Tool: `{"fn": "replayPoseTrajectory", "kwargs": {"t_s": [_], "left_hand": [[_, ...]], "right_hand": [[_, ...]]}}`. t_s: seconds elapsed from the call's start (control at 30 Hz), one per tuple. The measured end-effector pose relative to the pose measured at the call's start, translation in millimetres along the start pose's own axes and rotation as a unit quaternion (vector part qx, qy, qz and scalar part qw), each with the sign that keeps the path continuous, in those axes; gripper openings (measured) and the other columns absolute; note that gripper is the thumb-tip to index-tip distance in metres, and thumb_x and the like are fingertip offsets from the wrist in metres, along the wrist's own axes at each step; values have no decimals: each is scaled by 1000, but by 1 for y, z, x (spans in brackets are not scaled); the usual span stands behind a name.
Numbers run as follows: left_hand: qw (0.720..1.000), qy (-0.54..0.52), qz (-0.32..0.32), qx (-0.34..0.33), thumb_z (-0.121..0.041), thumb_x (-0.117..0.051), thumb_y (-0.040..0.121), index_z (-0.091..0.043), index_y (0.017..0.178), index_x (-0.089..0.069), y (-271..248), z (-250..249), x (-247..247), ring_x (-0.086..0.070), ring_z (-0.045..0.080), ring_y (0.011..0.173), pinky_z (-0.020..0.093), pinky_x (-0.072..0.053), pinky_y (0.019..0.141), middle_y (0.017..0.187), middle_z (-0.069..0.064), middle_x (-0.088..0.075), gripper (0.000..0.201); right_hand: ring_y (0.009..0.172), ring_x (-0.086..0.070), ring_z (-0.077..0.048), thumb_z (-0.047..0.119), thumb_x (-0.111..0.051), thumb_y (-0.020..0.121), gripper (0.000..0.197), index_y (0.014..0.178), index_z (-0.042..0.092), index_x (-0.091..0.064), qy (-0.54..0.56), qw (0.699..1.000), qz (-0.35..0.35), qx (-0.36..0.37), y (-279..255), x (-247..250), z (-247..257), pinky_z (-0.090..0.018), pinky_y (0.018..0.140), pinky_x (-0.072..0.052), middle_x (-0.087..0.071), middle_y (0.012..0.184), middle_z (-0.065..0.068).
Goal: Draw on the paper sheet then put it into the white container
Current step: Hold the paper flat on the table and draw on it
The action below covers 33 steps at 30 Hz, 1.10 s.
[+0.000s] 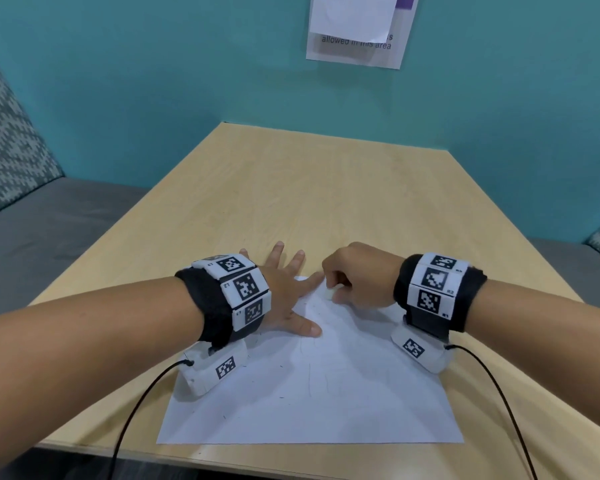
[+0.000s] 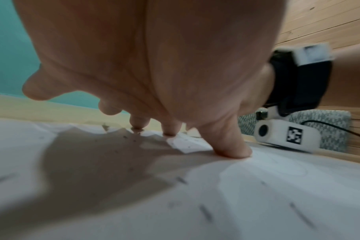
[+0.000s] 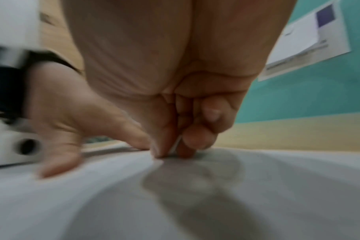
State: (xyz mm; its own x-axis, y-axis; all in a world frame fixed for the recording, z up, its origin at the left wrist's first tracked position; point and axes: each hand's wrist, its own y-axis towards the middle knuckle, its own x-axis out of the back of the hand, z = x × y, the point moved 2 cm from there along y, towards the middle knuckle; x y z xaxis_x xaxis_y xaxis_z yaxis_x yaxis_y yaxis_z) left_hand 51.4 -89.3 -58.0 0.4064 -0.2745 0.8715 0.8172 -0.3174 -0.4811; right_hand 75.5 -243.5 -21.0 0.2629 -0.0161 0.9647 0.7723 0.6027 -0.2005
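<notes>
Landmark is the paper, a white sheet lying flat on the desk at its near edge, faint pencil marks and short dark strokes on it.

Far left of the paper: grey bench seat with a patterned cushion behind it.

Left hand lies on the paper's far-left corner, fingers straight and spread, palm down. Thumb tip presses the sheet, index reaches along the far edge, the other fingertips land past that edge on the desk. It holds nothing, just pins the sheet. Marker band on the left wrist, and the white camera block under that wrist sits on the paper's left edge, black cable trailing off the near side.

Right of it, at the paper's far edge: right hand, fingers curled in a tight pinch, tips down on the sheet. A small pale thing shows between thumb and fingertips; too blurred to tell what it is. Left index tip and right hand are just beside each other.

Right wrist band sits off the paper's right side, its camera block at the right edge.

Above the paper, on the teal wall: a notice with a white sheet over it.
</notes>
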Motion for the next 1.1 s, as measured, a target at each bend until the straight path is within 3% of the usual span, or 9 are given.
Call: {"fn": "replayPoseTrajectory", "kwargs": {"t_s": [0.07, 0.23, 0.37, 0.53, 0.6, 0.67, 0.83, 0.97, 1.1], "left_hand": [[1000, 0, -10, 0, -87, -33, 80, -47, 151, 20, 1, -1, -2, 29, 34, 147, 77, -2, 108, 163, -2, 27, 97], [1000, 8, -11, -1, -88, -30, 79, -48, 149, 21, 4, 2, -3, 27, 35, 148, 77, -5, 107, 163, -2, 26, 96], [1000, -4, -4, 6, -85, -34, 81, -46, 151, 20, 1, -1, 0, 29, 34, 147, 76, -2, 109, 163, -2, 27, 97], [1000, 6, -6, 2, -89, -30, 78, -47, 151, 19, 4, 3, -2, 28, 36, 147, 77, -5, 107, 163, -2, 26, 97], [1000, 6, -3, 6, -88, -31, 79, -46, 151, 20, 3, 1, 1, 28, 36, 147, 77, -4, 108, 163, -2, 27, 98], [1000, 4, -1, 8, -87, -32, 80, -46, 152, 20, 3, -1, 1, 29, 35, 147, 76, -3, 108, 163, -2, 27, 98], [1000, 1, -11, 3, -89, -31, 78, -47, 151, 20, 6, 3, -2, 29, 35, 147, 77, -3, 107, 163, -2, 27, 98], [1000, 13, -12, 4, -90, -30, 77, -47, 150, 22, 7, 2, -3, 28, 36, 147, 77, -4, 108, 163, -1, 26, 99], [999, 16, -31, -5, -90, -29, 77, -45, 153, 17, 9, 5, -5, 26, 36, 148, 76, -2, 109, 164, 1, 23, 99]], "right_hand": [[69, -52, -18, 15, -65, 82, 4, 82, 15, -61, 0, 1000, -12, -18, 3, 3, -7, -25, 61, -41, -54, 71, 6], [60, -47, -11, 15, -65, 82, 6, 84, 11, -62, 1, 999, 24, 26, -6, -7, 6, -26, 60, -42, -54, 66, 7], [67, -50, -16, 15, -66, 82, 5, 85, 12, -63, -5, 1000, -16, -13, 1, 4, -7, -24, 57, -37, -51, 68, 9], [59, -47, -8, 14, -65, 82, 15, 74, 24, -57, 1, 999, 31, 30, -10, -5, 9, -21, 57, -37, -52, 64, 11], [66, -50, -14, 15, -65, 82, 3, 81, 16, -62, -5, 1000, 9, -3, -6, 3, 0, -24, 61, -40, -55, 69, 7], [69, -51, -17, 14, -63, 82, 5, 86, 11, -63, -16, 1000, -1, -11, -6, 4, -1, -25, 61, -40, -56, 71, 4], [59, -47, -7, 15, -65, 83, 19, 72, 23, -52, -3, 999, 38, 32, -15, -7, 16, -19, 55, -35, -50, 63, 11], [69, -53, -18, 16, -65, 83, 8, 81, 17, -58, -14, 1000, 3, -5, -8, -1, 5, -26, 62, -40, -54, 70, 4], [62, -49, -14, 15, -64, 84, 6, 80, 15, -59, -1, 999, 16, 40, -17, -12, 17, -28, 62, -43, -49, 64, 11]]}}
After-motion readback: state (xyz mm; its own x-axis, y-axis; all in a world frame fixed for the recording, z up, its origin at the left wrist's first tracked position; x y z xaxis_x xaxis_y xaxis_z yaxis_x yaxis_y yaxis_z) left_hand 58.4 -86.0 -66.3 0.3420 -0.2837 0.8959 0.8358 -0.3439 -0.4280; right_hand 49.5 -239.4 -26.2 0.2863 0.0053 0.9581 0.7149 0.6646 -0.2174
